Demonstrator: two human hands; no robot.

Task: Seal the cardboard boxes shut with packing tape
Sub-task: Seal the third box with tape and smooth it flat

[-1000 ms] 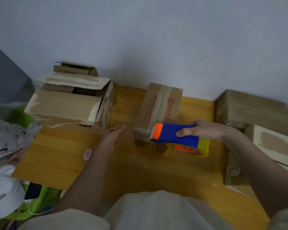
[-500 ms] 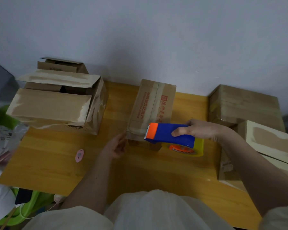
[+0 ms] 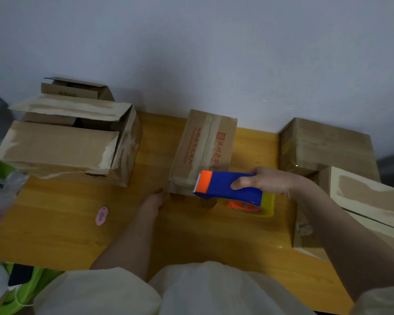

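Blue tape dispenser (image 3: 228,187) clenched in my right hand (image 3: 266,181), my left hand (image 3: 154,201) lies flat-fingered, steadying the printed box (image 3: 203,151) for taping.

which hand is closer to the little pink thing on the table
Left. The left hand lies on the table just right of the pink thing; the right hand grips the tape dispenser much farther right.

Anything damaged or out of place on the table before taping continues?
Yes: the big box at the left stands unsealed, flaps apart, its surface paper torn off in pale strips. The middle box already carries tape.
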